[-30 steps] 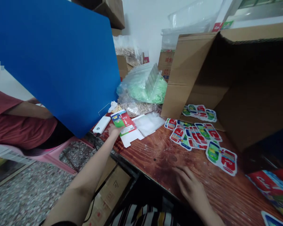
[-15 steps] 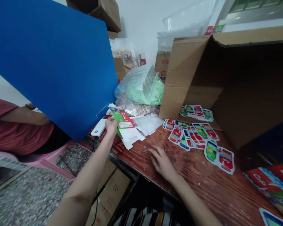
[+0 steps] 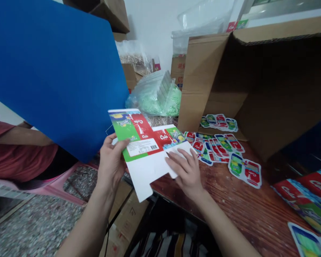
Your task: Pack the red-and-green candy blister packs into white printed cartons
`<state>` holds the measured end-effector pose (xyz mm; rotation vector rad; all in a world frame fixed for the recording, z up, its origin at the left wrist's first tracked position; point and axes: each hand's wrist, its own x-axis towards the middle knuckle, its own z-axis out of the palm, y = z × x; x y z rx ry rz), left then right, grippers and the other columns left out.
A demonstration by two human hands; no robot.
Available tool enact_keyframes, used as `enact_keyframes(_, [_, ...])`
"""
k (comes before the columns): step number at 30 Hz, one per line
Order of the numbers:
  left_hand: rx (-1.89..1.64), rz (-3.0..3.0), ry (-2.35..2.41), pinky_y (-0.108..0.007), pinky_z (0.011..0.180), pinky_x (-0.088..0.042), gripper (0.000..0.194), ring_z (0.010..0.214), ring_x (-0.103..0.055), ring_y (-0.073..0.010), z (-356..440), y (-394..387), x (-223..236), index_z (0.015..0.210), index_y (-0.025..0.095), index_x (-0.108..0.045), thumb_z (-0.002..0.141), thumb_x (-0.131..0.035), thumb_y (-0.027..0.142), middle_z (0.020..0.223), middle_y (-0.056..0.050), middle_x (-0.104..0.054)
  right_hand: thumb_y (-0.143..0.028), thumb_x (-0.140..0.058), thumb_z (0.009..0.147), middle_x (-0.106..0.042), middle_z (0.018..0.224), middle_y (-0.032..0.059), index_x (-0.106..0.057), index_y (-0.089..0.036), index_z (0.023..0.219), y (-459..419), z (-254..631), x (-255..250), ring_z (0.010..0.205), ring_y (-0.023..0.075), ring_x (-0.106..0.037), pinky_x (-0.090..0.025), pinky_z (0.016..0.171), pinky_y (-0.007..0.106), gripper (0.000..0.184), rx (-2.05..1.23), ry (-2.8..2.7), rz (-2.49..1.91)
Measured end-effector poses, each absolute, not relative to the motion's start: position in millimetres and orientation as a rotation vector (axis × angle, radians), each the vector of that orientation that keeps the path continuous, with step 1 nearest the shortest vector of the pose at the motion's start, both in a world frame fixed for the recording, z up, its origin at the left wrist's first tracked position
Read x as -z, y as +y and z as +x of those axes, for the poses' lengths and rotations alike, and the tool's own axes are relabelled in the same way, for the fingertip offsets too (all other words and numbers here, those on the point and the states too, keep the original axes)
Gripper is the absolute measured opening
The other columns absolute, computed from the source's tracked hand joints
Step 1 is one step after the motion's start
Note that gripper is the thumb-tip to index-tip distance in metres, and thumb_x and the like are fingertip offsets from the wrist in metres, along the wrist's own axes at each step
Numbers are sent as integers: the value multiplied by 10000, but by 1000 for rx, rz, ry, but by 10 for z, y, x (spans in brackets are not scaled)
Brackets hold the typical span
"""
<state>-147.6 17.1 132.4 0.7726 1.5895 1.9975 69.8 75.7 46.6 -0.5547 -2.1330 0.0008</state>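
Note:
A partly unfolded printed box blank (image 3: pixel 142 142), red and green with Cola lettering, a barcode label and white flaps, is held up over the table's front edge. At its left side my left hand (image 3: pixel 111 157) is closed on it, thumb on the printed face and fingers behind. My right hand (image 3: pixel 186 171) grips the white flap on the right, its bent fingers across the top and its thumb hidden. Beyond my right hand, several printed Cola and green drink cutouts (image 3: pixel 222 148) lie on the wooden table (image 3: pixel 230 210).
A large open carton (image 3: pixel 200 78) stands at the right, with more cutouts at its mouth. Bags of green shredded filler (image 3: pixel 152 103) sit at the back. A blue panel (image 3: pixel 64 71) separates me from a seated person (image 3: pixel 18 150). Printed packaging (image 3: pixel 307 200) lies at the far right.
My left hand has brought the box blank off the table toward me, and it has opened out wider. My right hand has moved from the tabletop onto its white flap.

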Motion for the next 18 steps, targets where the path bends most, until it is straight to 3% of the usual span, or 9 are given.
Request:
enact_keyframes(2, [-1862,813,1629,-383,694,-557,452,729,-666,-204,-1413,157,-1278,1080,178,-468,712,-649,366,854,-41,-647,-66,-482,859,-701,1047,-5,-574,-324,1231,724,896,-655,992,183,-637,-241,1125,588,462,17,-2099,-543])
enact_keyframes(4, [-1821,1048,1827,-407,786,-537,441,900,-643,-228,-1354,121,-1279,1138,184,-497,797,-572,454,970,-73,-618,-101,-518,869,-724,906,-19,-642,-283,1102,696,1128,-909,776,140,-665,-338,1094,543,320,-42,-2047,-586])
enact_keyframes(7, [-1719,1675,1950,-401,913,-477,444,1076,-556,-239,-1231,1,-1378,1154,225,-568,831,-529,528,1115,-78,-564,-231,-618,865,-729,816,6,-684,-226,913,674,1503,-1364,663,138,-665,-577,731,314,82,-333,-2012,-718])
enact_keyframes(8, [-1620,1816,1876,-381,890,-486,410,1029,-569,-230,-1175,-44,-1418,1105,228,-599,823,-553,522,1073,-66,-583,-271,-629,864,-722,761,8,-687,-213,878,680,1623,-1499,609,131,-653,-554,581,244,83,-462,-2035,-757])
enact_keyframes(10, [-1378,1890,1653,-324,760,-519,306,833,-605,-192,-1032,-106,-1463,978,216,-632,822,-593,476,879,-31,-626,-328,-637,860,-709,707,8,-690,-197,832,722,1829,-1682,575,126,-641,-487,465,194,145,-689,-2132,-815])
enact_keyframes(12, [-1188,1808,1458,-292,695,-526,242,752,-611,-173,-857,-105,-1418,958,206,-626,832,-613,413,804,-14,-642,-364,-634,861,-710,725,13,-693,-189,822,797,1972,-1710,621,138,-652,-488,491,205,189,-780,-2215,-871])
enact_keyframes(14, [-1132,1738,1286,-321,805,-529,336,919,-627,-201,-677,-37,-1272,1137,206,-575,848,-603,374,1013,-53,-665,-384,-635,857,-712,772,23,-700,-192,853,877,2047,-1590,691,157,-655,-507,566,243,202,-665,-2228,-950])
enact_keyframes(16, [-1157,1690,1150,-363,964,-471,531,1159,-552,-238,-534,74,-1058,1333,210,-433,850,-601,352,1281,-98,-571,-379,-641,854,-704,811,31,-710,-205,868,925,2069,-1387,768,178,-641,-514,686,308,188,-401,-2214,-972])
enact_keyframes(18, [-1167,1622,1047,-376,1011,-442,637,1247,-495,-259,-461,189,-848,1390,196,-356,832,-617,357,1369,-116,-507,-358,-645,853,-693,879,43,-720,-223,830,914,2069,-1182,879,208,-613,-482,813,380,156,-150,-2174,-954])
